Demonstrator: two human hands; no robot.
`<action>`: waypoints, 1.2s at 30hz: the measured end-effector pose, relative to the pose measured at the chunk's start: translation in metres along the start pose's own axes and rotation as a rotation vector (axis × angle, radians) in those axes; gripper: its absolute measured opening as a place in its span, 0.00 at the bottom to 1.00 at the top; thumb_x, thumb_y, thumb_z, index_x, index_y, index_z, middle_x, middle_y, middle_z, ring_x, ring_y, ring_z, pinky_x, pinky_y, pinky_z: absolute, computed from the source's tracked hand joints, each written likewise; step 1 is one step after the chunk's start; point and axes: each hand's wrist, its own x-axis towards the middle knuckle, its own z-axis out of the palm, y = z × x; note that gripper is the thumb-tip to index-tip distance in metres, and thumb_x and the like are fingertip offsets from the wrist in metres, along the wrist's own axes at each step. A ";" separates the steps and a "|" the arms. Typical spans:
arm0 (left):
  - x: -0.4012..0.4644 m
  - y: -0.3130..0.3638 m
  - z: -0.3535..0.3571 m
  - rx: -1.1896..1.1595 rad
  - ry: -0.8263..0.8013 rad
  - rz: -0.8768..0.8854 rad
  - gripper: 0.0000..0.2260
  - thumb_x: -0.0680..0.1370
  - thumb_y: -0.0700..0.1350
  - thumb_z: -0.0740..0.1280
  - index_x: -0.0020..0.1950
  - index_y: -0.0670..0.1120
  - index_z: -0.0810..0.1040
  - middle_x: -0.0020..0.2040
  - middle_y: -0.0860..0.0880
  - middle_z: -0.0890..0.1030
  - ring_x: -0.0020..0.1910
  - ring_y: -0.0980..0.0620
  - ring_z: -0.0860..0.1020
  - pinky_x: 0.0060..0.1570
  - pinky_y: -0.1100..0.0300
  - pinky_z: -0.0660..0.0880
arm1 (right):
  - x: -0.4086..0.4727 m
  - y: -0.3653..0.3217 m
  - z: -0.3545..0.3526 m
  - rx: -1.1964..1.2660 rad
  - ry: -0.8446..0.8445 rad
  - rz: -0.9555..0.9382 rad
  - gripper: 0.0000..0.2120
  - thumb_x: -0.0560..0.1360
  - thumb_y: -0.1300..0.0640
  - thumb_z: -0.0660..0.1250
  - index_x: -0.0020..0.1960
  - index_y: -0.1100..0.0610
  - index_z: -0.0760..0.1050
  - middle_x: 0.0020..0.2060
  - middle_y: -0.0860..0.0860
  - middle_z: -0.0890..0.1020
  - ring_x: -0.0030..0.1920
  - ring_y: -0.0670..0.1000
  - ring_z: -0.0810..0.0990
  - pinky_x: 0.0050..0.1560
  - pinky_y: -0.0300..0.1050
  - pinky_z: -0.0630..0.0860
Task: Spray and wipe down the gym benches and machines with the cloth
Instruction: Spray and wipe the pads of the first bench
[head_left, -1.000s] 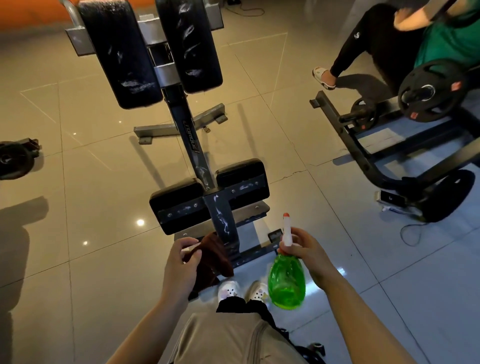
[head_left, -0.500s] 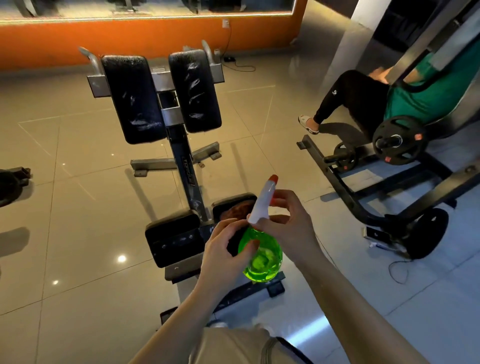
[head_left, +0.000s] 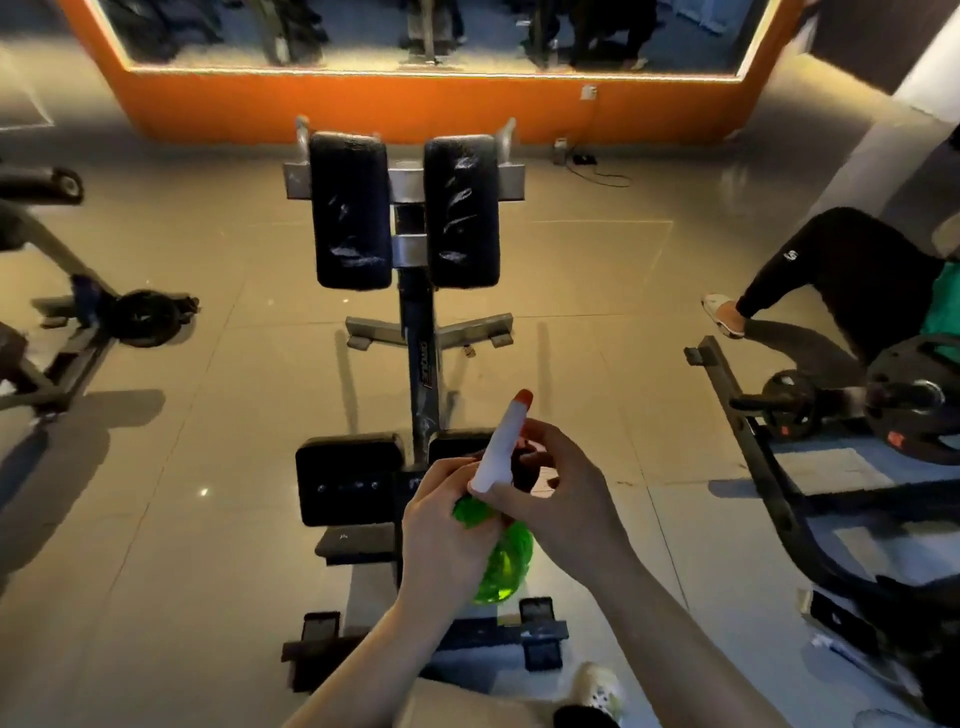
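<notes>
Between my two hands: a green spray bottle (head_left: 503, 564) with a white nozzle neck and a red tip, held over the near end of a hyperextension bench (head_left: 415, 364).
Left hand: my left hand (head_left: 447, 540) wraps its curled fingers round the bottle's upper body, just below the neck.
Right hand: my right hand (head_left: 561, 499) sits just right of the neck, fingers bent near the trigger; I cannot tell whether it grips the neck or only touches it.
Cloth: a dark patch (head_left: 522, 465) shows beyond my right fingers, on or over the near right pad; I judge it is the cloth, but blur hides its shape.
Bench look: two long black pads (head_left: 405, 210) lie far beyond my hands, both streaked with pale smears; two smaller black pads (head_left: 348, 480) sit just beyond and left of my left hand, on a grey metal post.
Risk, grip: while both hands share the bottle, it could slip and fall onto the tiled floor (head_left: 182, 519).
Risk, aim: the red tip points up and away, so a squeeze now may mist the floor and leave it slick.
Risk, bystander: a seated person (head_left: 841, 280) is well to the right of my right hand; drift could reach them.
</notes>
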 end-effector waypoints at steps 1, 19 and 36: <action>-0.006 0.007 0.016 0.063 0.028 -0.011 0.09 0.70 0.48 0.69 0.47 0.48 0.83 0.46 0.55 0.78 0.45 0.63 0.77 0.42 0.75 0.69 | -0.001 0.003 -0.019 -0.021 -0.080 -0.035 0.27 0.67 0.49 0.78 0.57 0.35 0.65 0.49 0.29 0.70 0.48 0.26 0.72 0.44 0.22 0.68; -0.074 0.079 0.116 0.313 0.227 0.159 0.13 0.74 0.50 0.68 0.45 0.39 0.82 0.39 0.49 0.83 0.38 0.58 0.79 0.34 0.68 0.75 | -0.008 0.050 -0.145 0.041 -0.550 -0.194 0.26 0.66 0.53 0.78 0.54 0.33 0.68 0.47 0.30 0.79 0.51 0.33 0.77 0.45 0.28 0.74; -0.088 0.110 0.097 -0.004 -0.030 0.159 0.09 0.71 0.52 0.75 0.44 0.46 0.83 0.36 0.60 0.79 0.33 0.62 0.76 0.34 0.69 0.69 | -0.011 0.042 -0.170 0.363 -0.885 -0.284 0.39 0.65 0.42 0.77 0.69 0.60 0.71 0.65 0.57 0.77 0.66 0.60 0.74 0.64 0.56 0.73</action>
